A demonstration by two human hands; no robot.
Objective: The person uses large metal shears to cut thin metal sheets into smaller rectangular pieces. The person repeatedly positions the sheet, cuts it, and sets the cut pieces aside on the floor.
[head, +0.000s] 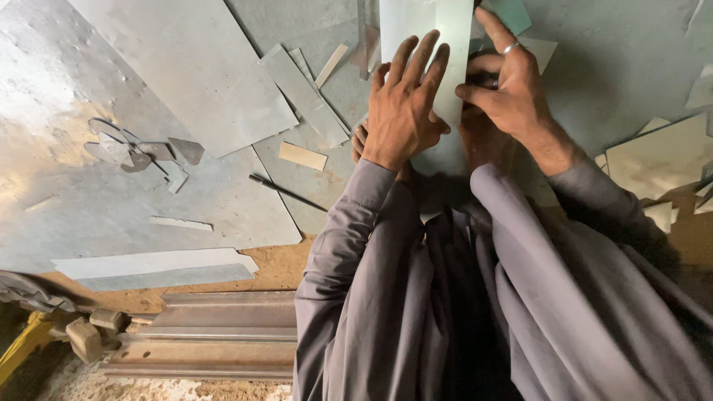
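A long pale strip of sheet metal [416,18] runs from the top edge down toward me. My left hand [401,104] lies flat on it, fingers stretched and pressing down. My right hand [509,85], with a ring on one finger, grips the strip's right edge with thumb and fingers. Beneath the strip lies a larger grey sheet [609,59]. Grey sleeves cover both arms, and loose grey cloth hides the strip's near end.
Big galvanised sheets [186,67] and several offcuts [304,93] cover the ground. A thin dark rod [286,191] lies left of my left arm. Small scraps [137,152] sit at the left, steel rails [215,334] at the bottom, pale pieces [661,156] at the right.
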